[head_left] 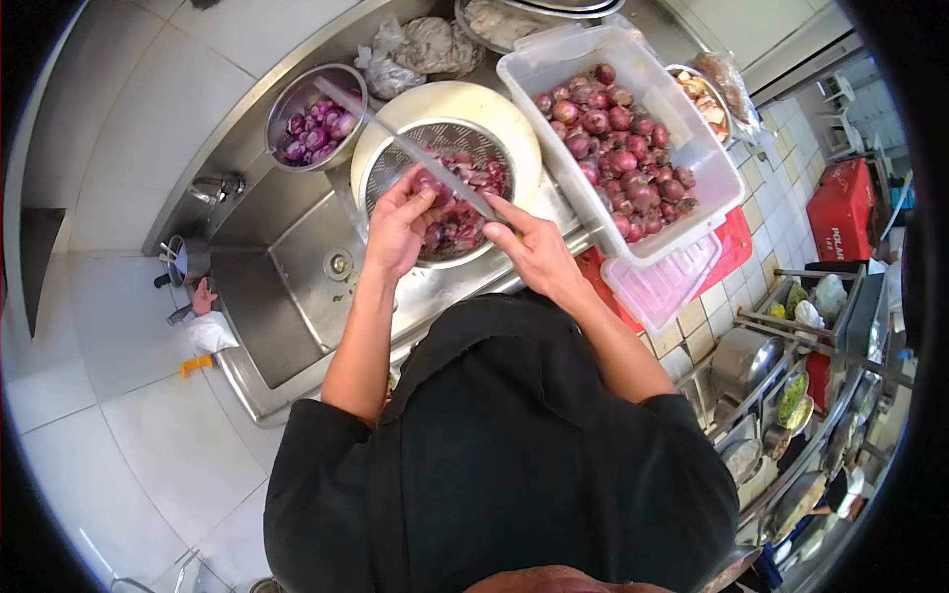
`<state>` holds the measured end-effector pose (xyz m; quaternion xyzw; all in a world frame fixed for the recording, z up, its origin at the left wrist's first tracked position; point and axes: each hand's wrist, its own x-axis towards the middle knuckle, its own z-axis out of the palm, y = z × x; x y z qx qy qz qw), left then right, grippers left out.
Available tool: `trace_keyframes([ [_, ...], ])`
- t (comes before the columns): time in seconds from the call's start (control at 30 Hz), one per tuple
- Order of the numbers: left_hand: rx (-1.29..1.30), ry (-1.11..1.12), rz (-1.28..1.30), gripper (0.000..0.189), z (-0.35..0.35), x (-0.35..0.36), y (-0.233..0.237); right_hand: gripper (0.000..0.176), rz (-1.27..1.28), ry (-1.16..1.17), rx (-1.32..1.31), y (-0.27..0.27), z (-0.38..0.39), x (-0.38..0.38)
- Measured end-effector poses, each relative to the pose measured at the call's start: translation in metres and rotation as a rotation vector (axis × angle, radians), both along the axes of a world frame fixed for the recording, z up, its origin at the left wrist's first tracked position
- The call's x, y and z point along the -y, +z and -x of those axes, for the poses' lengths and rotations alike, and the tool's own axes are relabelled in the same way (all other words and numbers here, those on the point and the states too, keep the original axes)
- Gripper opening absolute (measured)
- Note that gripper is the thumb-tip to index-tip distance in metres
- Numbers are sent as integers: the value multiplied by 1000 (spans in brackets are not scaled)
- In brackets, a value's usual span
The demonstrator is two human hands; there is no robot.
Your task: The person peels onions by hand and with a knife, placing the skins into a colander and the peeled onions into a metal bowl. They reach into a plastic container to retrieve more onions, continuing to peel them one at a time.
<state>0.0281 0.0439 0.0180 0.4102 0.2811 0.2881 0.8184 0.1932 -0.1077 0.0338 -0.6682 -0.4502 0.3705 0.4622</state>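
My left hand (398, 225) pinches a red onion (429, 185) over a perforated metal colander (379, 176). My right hand (539, 252) grips the handle of a long knife (403, 141), whose blade slants up and left across the colander, close by the onion. Whether the edge touches the onion is hard to see. Purple onion skins and pieces (460, 229) lie in the colander, which rests on a round cream-coloured board (527, 138). To the upper left, a metal bowl (276, 127) holds peeled purple onions (314, 136).
A clear plastic bin (692, 219) of whole red onions (618, 138) stands at right, above a translucent lid (664, 282). The steel sink (297, 272) with its tap (217, 188) is on the left. Plastic bags (420, 47) lie behind. Shelves with pans (743, 361) stand far right.
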Motion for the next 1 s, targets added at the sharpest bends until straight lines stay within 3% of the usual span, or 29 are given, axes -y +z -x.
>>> trace_keyframes([
  [0.03, -18, 16, -25, 49, 6, 4, -2, 58, -33, 29, 93, -5, 8, -5],
  [0.33, -48, 267, -105, 44, 33, 19, -15, 56, -35, 66, 120, -16, 51, -14],
  [0.43, -198, 202, -269, 46, 33, 26, -4, 58, 0, 47, 191, -9, 57, -21],
  [0.53, -141, 251, -240, 47, 32, 28, 4, 59, 6, 25, 229, -6, 63, -27],
  [0.63, -147, 193, -403, 46, 33, 34, -4, 62, -21, -29, 177, -2, 66, -33],
  [0.77, -93, 202, -326, 46, 30, 38, -3, 64, 51, -23, 0, -5, 64, -41],
  [0.87, -186, 257, -412, 50, 27, 42, -13, 61, 84, -24, -239, -9, 58, -47],
  [0.9, -92, 205, -368, 50, 29, 37, -17, 59, 72, -38, -339, -20, 56, -49],
  [0.97, 92, 100, -280, 52, 39, 19, -27, 55, 258, -29, -663, 7, 40, -45],
  [1.0, 316, 25, -42, 51, 45, 13, -29, 60, 299, -1, -887, 16, 34, -43],
])
